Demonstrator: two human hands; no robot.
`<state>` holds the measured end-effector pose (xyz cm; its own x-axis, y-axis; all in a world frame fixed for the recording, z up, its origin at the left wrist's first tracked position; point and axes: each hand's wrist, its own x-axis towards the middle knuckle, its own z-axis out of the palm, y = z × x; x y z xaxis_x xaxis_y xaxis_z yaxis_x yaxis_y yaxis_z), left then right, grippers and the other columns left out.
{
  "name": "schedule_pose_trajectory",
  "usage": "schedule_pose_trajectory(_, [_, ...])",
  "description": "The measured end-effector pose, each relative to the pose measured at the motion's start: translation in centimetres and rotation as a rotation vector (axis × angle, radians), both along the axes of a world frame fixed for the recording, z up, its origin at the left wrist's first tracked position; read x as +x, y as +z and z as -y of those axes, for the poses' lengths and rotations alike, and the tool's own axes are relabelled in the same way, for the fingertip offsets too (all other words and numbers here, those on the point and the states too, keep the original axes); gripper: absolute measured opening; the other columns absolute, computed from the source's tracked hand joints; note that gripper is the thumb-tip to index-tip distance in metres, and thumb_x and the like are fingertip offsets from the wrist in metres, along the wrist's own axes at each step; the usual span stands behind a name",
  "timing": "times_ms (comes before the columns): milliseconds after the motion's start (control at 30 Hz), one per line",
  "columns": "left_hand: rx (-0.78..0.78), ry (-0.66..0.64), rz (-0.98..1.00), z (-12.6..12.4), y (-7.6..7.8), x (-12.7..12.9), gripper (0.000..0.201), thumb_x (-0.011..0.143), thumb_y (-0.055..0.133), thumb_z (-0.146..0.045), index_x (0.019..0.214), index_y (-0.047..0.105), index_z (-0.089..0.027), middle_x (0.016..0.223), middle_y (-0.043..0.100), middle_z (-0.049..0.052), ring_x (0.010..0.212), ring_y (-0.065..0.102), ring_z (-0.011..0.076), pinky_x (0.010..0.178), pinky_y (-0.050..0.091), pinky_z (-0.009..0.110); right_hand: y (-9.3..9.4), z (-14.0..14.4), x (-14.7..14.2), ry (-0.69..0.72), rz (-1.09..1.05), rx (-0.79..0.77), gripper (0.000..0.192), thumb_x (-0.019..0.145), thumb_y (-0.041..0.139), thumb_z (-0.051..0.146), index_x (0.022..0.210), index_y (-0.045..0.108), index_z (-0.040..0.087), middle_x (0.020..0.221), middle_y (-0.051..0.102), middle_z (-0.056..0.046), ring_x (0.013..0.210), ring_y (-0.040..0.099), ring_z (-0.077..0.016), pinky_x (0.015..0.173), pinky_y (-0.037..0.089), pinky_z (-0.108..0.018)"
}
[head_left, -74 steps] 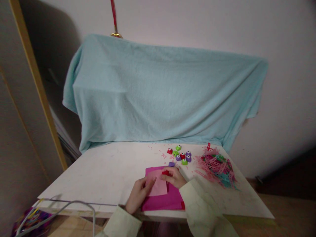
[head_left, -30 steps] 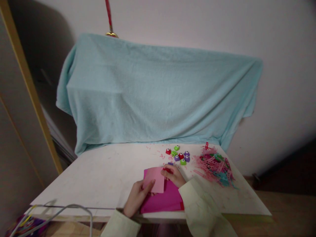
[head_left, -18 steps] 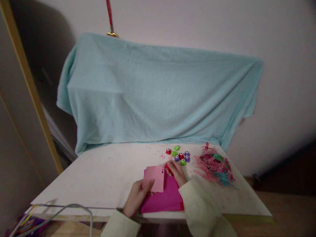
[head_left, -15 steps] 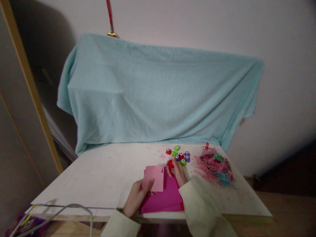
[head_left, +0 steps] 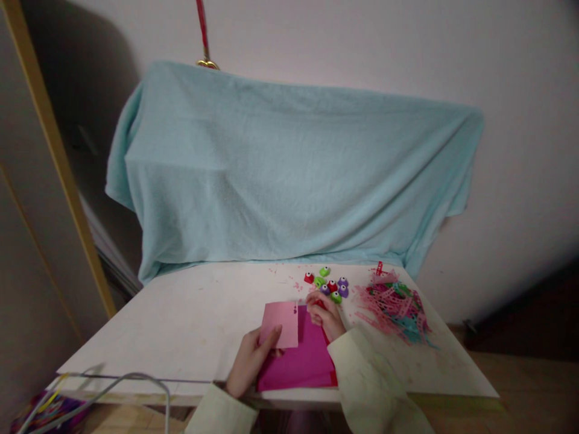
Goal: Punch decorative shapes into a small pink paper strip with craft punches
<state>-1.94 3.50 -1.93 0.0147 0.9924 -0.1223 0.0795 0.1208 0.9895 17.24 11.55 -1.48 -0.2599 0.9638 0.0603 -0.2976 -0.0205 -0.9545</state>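
Observation:
My left hand (head_left: 254, 357) pinches a pink square of paper (head_left: 277, 322) between thumb and fingers. Small heart-shaped holes run along that paper's upper right edge. To its right, my right hand (head_left: 326, 316) is closed on a red craft punch (head_left: 319, 304), mostly covered by the fingers and apart from the paper. Beneath both hands lies a stack of magenta paper (head_left: 301, 369), with a red sheet (head_left: 333, 378) showing at its right side. Just beyond the right hand several red, green and purple craft punches (head_left: 332, 285) sit in a loose group.
A tangled heap of punched paper strips (head_left: 398, 307) covers the right part of the white table (head_left: 181, 325). Tiny pink paper bits (head_left: 297, 286) are scattered near the punches. A light blue cloth (head_left: 289, 175) hangs behind the table. A grey cable (head_left: 136, 377) loops at the front left.
My right hand has turned and its fingers have wrapped further round the red punch, hiding most of it. The pink paper has shifted slightly up and left in my left hand.

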Motion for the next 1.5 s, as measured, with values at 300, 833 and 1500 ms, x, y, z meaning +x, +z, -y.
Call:
schedule_pose_trajectory(300, [0.055, -0.027, -0.068, -0.06, -0.07, -0.05, 0.045, 0.082, 0.048, -0.052, 0.071, 0.063, -0.011, 0.061, 0.068, 0.008, 0.061, 0.064, 0.0221, 0.058, 0.045, 0.026, -0.36, 0.19, 0.00, 0.058, 0.319, 0.017, 0.027, 0.067, 0.069, 0.033, 0.089, 0.064, 0.018, 0.070, 0.049, 0.003, 0.045, 0.039, -0.0060, 0.039, 0.028, -0.019])
schedule_pose_trajectory(833, [0.055, -0.030, -0.115, -0.06, 0.01, -0.07, 0.047, 0.081, 0.047, -0.054, 0.069, 0.063, -0.011, 0.061, 0.068, 0.007, 0.061, 0.063, 0.0216, 0.061, 0.045, 0.026, -0.26, 0.17, 0.17, 0.080, 0.355, 0.053, 0.021, 0.070, 0.065, 0.034, 0.083, 0.061, 0.018, 0.070, 0.054, 0.002, 0.048, 0.041, -0.0071, 0.040, 0.029, -0.018])
schedule_pose_trajectory(1500, [0.064, -0.006, -0.083, -0.16, -0.49, 0.04, 0.045, 0.081, 0.048, -0.054, 0.071, 0.062, -0.012, 0.059, 0.067, 0.007, 0.060, 0.064, 0.0226, 0.057, 0.045, 0.027, 0.10, 0.30, 0.16, 0.046, 0.356, 0.083, 0.024, 0.071, 0.066, 0.040, 0.076, 0.065, 0.016, 0.059, 0.051, 0.002, 0.049, 0.041, -0.0089, 0.042, 0.030, -0.020])
